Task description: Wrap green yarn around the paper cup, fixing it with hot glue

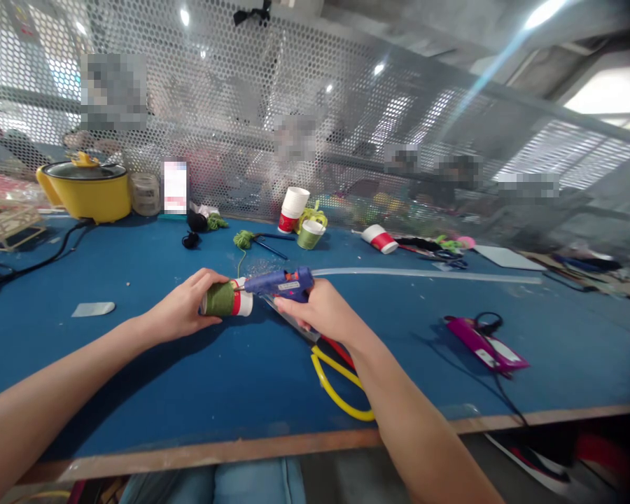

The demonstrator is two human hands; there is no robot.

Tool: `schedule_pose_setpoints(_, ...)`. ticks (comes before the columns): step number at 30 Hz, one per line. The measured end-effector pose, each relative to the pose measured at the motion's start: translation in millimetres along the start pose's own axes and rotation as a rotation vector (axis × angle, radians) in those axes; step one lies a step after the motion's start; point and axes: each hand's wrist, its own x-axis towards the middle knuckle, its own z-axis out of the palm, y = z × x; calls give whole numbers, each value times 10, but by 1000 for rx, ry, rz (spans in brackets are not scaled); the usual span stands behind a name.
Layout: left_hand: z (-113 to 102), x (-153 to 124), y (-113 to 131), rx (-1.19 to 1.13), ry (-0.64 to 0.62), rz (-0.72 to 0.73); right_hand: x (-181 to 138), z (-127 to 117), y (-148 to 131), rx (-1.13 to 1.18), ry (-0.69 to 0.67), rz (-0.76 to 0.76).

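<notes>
My left hand [186, 308] is closed around a paper cup [227, 299] lying on its side, partly wrapped in green yarn, its red and white end showing. In my right hand [320, 308] is a blue hot glue gun [282, 283], gripped with its nozzle touching the cup near the yarn's edge. A long clear glue stick [425, 275] sticks out of the gun's back toward the right. A thin strand of green yarn runs from the cup up to a green yarn ball [244, 239]. Both hands hover just above the blue table [136, 364].
Yellow-handled scissors [336, 385] lie under my right wrist. A purple packet [486, 343] with a black cable lies right. Farther back stand paper cups [294, 208], a green-wrapped cup [309, 235], a tipped cup [379, 238] and a yellow pot [87, 189]. A perforated screen [315, 105] backs the table.
</notes>
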Motion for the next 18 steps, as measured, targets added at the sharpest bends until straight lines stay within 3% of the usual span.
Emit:
schedule_pose_setpoints(11,45,-17,-49,89,31,131,4,7,-10,42,6,-1)
schedule_pose_setpoints(14,45,-19,-48,97,37,131,37,-10,30,119,-6,8)
schedule_pose_setpoints(18,37,-17,-15,102,34,116,168,-68,185,292,82,14)
